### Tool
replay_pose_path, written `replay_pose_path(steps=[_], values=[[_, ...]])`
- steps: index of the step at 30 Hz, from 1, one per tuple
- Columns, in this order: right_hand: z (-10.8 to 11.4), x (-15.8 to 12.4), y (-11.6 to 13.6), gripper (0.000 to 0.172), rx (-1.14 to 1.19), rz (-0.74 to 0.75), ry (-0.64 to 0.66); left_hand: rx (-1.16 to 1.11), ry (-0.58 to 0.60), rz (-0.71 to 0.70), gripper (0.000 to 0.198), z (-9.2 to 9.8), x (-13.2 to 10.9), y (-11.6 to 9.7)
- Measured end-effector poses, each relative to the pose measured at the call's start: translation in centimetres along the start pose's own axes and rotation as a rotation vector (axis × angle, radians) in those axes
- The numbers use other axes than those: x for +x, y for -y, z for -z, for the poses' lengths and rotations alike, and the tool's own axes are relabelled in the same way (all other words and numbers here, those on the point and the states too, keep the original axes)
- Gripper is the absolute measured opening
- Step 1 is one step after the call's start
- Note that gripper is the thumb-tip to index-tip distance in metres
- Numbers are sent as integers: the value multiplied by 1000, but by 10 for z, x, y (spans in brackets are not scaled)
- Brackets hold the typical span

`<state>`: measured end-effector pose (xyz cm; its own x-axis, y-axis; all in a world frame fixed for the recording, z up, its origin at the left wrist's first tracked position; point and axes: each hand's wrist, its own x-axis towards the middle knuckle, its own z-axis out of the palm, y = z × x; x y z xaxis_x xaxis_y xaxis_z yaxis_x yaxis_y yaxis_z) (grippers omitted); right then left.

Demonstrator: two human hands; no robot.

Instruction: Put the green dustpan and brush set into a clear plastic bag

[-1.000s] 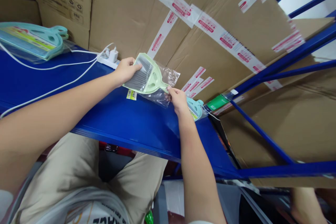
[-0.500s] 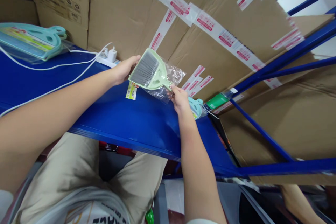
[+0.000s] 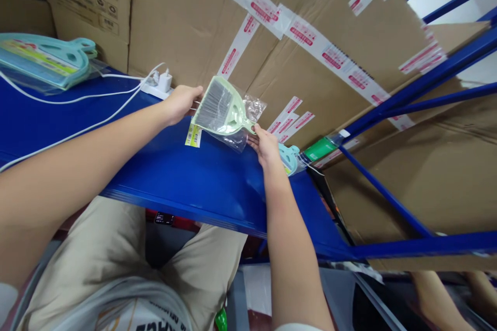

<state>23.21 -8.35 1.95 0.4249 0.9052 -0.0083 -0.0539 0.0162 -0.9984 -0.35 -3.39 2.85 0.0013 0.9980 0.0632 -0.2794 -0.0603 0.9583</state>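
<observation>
A pale green dustpan and brush set, its grey bristles showing, is held tilted above the blue table, with clear plastic wrap around it. At its wide left edge my left hand grips it, the fingers partly hidden behind. My right hand pinches the handle end between thumb and fingers. Beneath the wide edge hangs a yellow and white label. Just past my right hand lies a light blue dustpan set, partly covered by that hand.
More bagged blue dustpans lie at the far left beside white cables and a power strip. Cardboard walls the back of the blue table. A green-labelled bottle leans at right near blue shelf bars. Another person's arm shows lower right.
The dustpan set has shifted slightly down and turned a little in my hands. The plastic wrap behind it has moved left. More of another person's arms shows at lower right.
</observation>
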Motion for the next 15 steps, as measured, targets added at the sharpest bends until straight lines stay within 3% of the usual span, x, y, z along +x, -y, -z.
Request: replay_pose_path(steps=[4,9,15], values=[[3,4,-2,23,34,-9,17,43,12,-7,5,2,-3,-6],[8,13,-6,23,84,-23,65,58,-12,-39,22,2,-6,-12],[16,27,-11,18,166,-30,105,31,-54,-60,19,6,-2,-12]])
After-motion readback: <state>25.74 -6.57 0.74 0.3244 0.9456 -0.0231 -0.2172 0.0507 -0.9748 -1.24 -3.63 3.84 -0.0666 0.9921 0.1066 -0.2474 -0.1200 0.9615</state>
